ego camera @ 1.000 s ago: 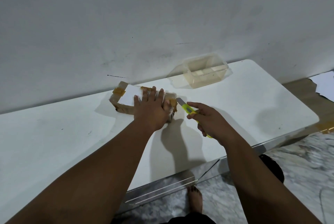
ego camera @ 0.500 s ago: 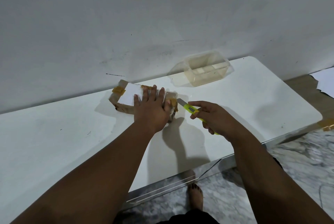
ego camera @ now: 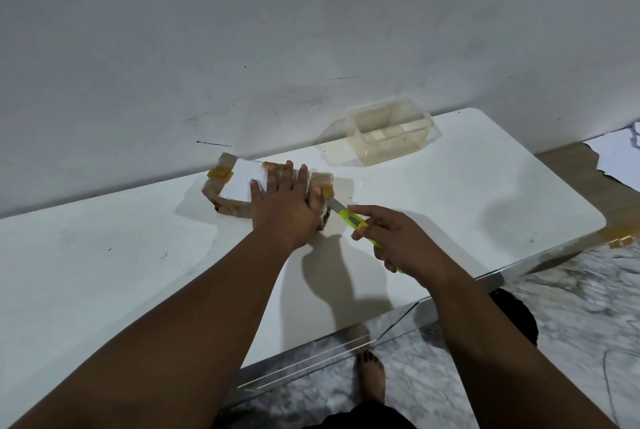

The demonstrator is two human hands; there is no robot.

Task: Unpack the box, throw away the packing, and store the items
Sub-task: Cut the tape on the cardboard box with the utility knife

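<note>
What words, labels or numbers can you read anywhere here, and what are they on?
None can be read.
Box: its white top panel looks blank where the left hand does not cover it.
Knife in the right hand: a small dark mark on the yellow handle, too blurred to read.
Clear tub: no print visible.
Paper at the right edge: no text legible.

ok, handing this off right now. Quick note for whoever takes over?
Left hand: flat on the taped box, pinning it to the white table.
Right hand: grip on the yellow utility knife, blade at the box's right end.
Clear container: open, at the table's back by the wall.
Done: nothing unpacked.
Left: cut tape, open box, bin packing, store items.
</note>
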